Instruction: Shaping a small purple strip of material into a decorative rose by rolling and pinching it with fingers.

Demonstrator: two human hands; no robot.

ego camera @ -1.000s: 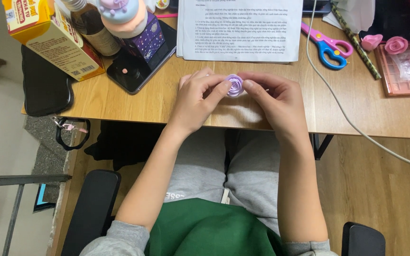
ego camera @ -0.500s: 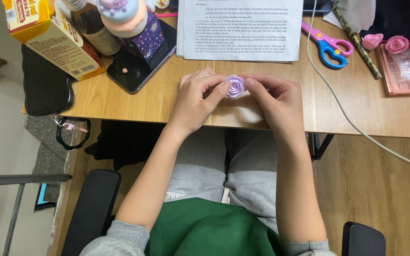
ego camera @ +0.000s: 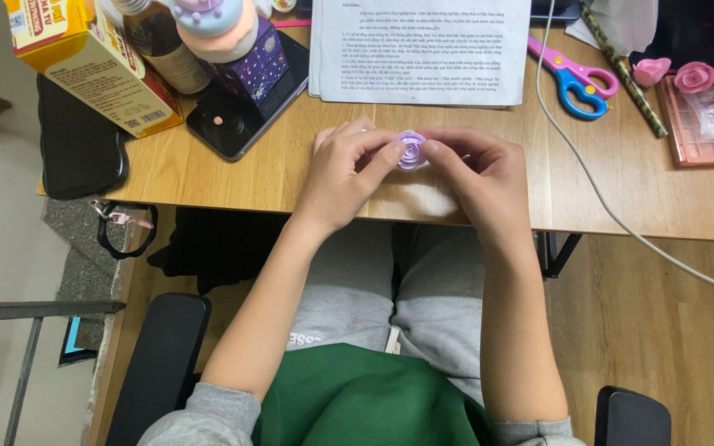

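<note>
A small lilac rolled-paper rose [ego camera: 411, 150] sits between both hands just above the near part of the light wooden desk [ego camera: 233, 177], roughly at its middle. The left hand [ego camera: 342, 172] grasps the flower from the left, its fingertips pressed against the petals, and the right hand [ego camera: 483, 169] grasps it from the right with thumb and forefinger pinched on the edge. Far from the hands lies a white printed sheet of paper [ego camera: 421, 48], and to its right a pair of scissors with pink and blue plastic handles [ego camera: 573, 73]. A thin white cable [ego camera: 588, 177] runs across the right part of the desk and off its near edge. At the far right two pink paper roses [ego camera: 673, 74] rest beside a pink tray [ego camera: 708, 132]. On the far left stand a yellow cardboard carton [ego camera: 92, 66] and a brown glass bottle [ego camera: 160, 43], near a black smartphone [ego camera: 245, 111] lying flat. The person sits with grey trousers [ego camera: 398, 289] under the desk edge and a green garment [ego camera: 365, 400] nearest the camera.
</note>
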